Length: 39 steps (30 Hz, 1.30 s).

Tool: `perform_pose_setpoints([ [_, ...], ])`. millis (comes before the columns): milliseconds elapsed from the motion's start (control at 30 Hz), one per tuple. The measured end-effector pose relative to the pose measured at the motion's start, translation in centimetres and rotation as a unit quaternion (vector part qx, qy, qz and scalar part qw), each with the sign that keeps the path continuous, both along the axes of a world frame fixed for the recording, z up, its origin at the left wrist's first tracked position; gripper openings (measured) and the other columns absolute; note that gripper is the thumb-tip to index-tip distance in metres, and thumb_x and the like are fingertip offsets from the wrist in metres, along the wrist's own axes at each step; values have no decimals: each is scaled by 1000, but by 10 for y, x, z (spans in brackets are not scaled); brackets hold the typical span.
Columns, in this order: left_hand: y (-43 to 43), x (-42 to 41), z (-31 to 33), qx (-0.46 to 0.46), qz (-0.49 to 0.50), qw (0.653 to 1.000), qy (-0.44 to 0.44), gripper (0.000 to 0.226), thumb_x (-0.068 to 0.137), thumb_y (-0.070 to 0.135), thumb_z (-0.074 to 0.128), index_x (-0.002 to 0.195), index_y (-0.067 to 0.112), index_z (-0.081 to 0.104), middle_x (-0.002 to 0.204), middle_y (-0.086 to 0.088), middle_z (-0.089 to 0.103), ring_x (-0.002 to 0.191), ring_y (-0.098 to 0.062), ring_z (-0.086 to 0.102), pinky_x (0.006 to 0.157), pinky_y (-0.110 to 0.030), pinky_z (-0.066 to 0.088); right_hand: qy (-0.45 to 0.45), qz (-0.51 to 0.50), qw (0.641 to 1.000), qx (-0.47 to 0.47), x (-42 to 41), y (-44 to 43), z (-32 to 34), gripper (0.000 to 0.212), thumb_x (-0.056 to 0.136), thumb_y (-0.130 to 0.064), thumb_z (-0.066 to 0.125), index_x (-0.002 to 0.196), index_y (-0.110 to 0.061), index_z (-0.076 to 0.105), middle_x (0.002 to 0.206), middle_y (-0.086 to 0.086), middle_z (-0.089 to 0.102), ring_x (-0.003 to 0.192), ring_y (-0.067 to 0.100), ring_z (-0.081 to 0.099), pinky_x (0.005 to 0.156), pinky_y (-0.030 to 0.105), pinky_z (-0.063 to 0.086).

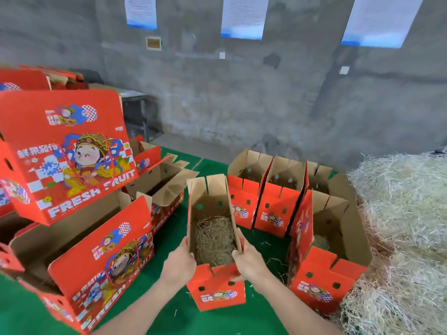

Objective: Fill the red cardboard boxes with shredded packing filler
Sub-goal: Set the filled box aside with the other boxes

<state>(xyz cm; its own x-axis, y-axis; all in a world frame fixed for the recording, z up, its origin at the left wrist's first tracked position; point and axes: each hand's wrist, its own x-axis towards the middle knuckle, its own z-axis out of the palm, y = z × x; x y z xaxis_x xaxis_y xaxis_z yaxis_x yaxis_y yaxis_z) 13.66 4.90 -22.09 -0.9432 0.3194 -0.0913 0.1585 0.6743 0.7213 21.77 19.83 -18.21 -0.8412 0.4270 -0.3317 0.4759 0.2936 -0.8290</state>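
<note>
An open red cardboard box stands on the green mat just in front of me, with pale shredded filler lying in its bottom. My left hand grips its left wall and my right hand grips its right wall near the front corner. To the right stands another open red box with a little filler inside. Behind it, a row of open red boxes holds some filler too. A big heap of shredded filler lies along the right.
Large red "FRESH FRUIT" boxes are stacked and tilted at the left, some open. The green mat covers the floor. A grey concrete wall with hanging papers runs behind. Loose filler strands are scattered on the mat.
</note>
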Motion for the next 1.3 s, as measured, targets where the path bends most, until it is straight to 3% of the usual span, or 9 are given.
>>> perform_pose_setpoints([
  [100,0,-50,7,-16,-3,999,27,52,94,11,34,145,17,26,107,-15,64,86,-34,65,76,-41,54,8,-15,1000,-11,-44,-5,9,62,98,-15,35,146,-42,6,118,-4,45,93,24,64,71,42,57],
  [233,7,-122,15,-7,-11,1000,22,43,96,16,38,139,13,36,115,-17,61,98,-36,61,81,-37,52,19,-48,998,-24,-111,-5,15,59,100,-18,33,146,-41,5,147,2,31,96,27,64,71,40,58],
  [400,36,-200,21,-11,-41,998,53,32,97,16,38,126,5,48,115,-21,60,103,-37,59,83,-35,50,42,-129,988,-70,-185,11,6,56,100,-17,32,147,-37,10,129,2,48,91,29,66,72,43,57],
  [500,54,-240,24,-15,-50,997,51,32,98,23,37,124,10,50,108,-17,62,100,-36,59,81,-38,53,54,-177,977,-102,-221,27,-2,55,100,-16,32,147,-38,13,142,4,38,95,37,65,67,43,58],
  [733,105,-319,31,-24,-108,991,70,40,100,23,33,140,20,38,130,-11,55,114,-29,53,88,-31,43,81,-222,967,-95,-291,65,-4,54,99,-19,32,147,-37,13,131,10,48,99,41,61,82,50,53],
  [800,119,-338,26,45,-149,988,-5,51,101,26,32,149,24,16,147,-6,38,118,-21,48,83,-24,38,85,-223,970,-41,-305,75,-5,56,100,-24,32,148,-33,6,136,14,44,107,38,58,82,45,53],
  [900,133,-355,4,77,-150,981,-92,63,100,30,33,150,23,-4,156,-6,15,132,-22,35,100,-31,35,75,-143,961,225,-314,80,-16,63,97,-32,38,149,-21,3,153,11,17,117,34,51,85,37,46],
  [1000,142,-362,-16,53,-167,983,-52,59,99,23,36,150,20,7,140,-13,41,107,-28,57,90,-41,50,-3,9,938,345,-329,81,-36,72,90,-9,48,148,-15,7,156,3,0,123,33,46,88,39,44],
  [1300,161,-384,-21,98,-169,979,-61,42,97,15,42,138,18,39,135,-6,43,98,-20,60,83,-41,54,-62,21,883,464,-380,93,-39,17,91,-14,50,106,-6,55,105,17,64,98,37,61,76,38,48],
])
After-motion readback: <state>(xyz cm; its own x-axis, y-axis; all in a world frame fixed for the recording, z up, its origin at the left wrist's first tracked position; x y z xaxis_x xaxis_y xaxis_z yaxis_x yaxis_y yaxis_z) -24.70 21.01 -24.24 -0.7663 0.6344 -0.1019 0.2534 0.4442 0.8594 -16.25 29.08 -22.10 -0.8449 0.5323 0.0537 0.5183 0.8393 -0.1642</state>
